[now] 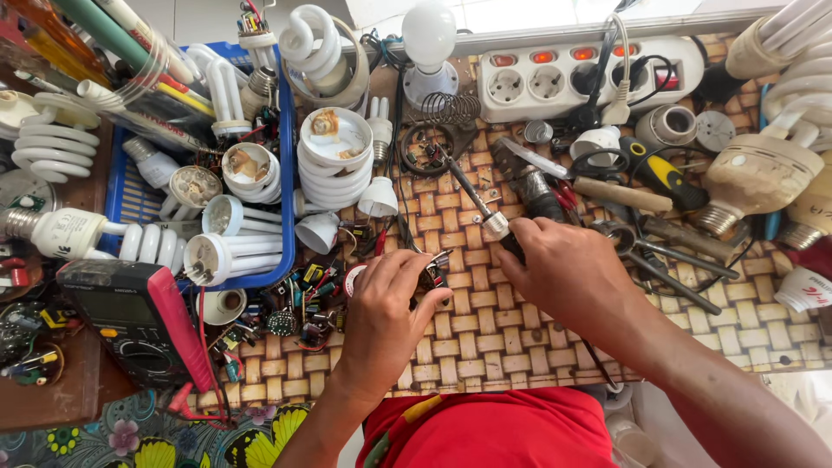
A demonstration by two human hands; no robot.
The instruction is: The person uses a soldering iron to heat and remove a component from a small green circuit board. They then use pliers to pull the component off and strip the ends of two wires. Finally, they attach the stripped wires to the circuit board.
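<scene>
Two hands meet at the centre of the head view, over a woven-pattern mat (520,338). Left hand (386,308) pinches a small electronic part (433,270) between thumb and fingertips, fingers curled tight. Right hand (568,269) is closed around the grip of a soldering iron (472,198), whose shaft runs out toward 11 o'clock. At 9 o'clock of the left hand lies a multimeter (143,321); a blue tray (286,173) of spiral lamps sits at 10 o'clock. A white power strip (589,78) lies at 1 o'clock.
</scene>
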